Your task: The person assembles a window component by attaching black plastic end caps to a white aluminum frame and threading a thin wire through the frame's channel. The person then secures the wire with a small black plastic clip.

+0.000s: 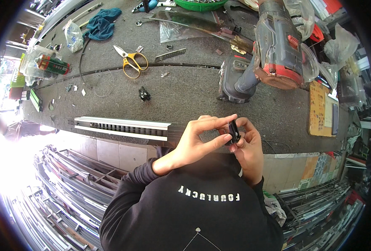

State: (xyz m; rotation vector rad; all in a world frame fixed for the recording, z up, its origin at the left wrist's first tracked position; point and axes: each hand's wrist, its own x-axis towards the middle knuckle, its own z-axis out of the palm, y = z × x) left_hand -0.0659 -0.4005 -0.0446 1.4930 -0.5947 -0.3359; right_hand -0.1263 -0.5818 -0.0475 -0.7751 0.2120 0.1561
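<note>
A small black plastic part (234, 132) is held between both hands, just over the near edge of the workbench. My left hand (200, 136) pinches it from the left with thumb and forefinger. From the right, the fingers of my right hand (249, 148) close on the same part, and they cover some of it. Left of my hands, a white and black slotted metal profile (122, 128) lies along the bench's near edge. Another small black part (144, 93) rests on the grey bench cover (185, 96) beyond that profile.
Yellow-handled scissors (134, 65) lie at the back left, near a blue cloth (103, 24). A cordless power tool (273, 50) stands at the right, beside a yellow board (321, 109). A green basket (200, 6) sits at the far edge. Metal profiles (68, 196) are stacked below the bench.
</note>
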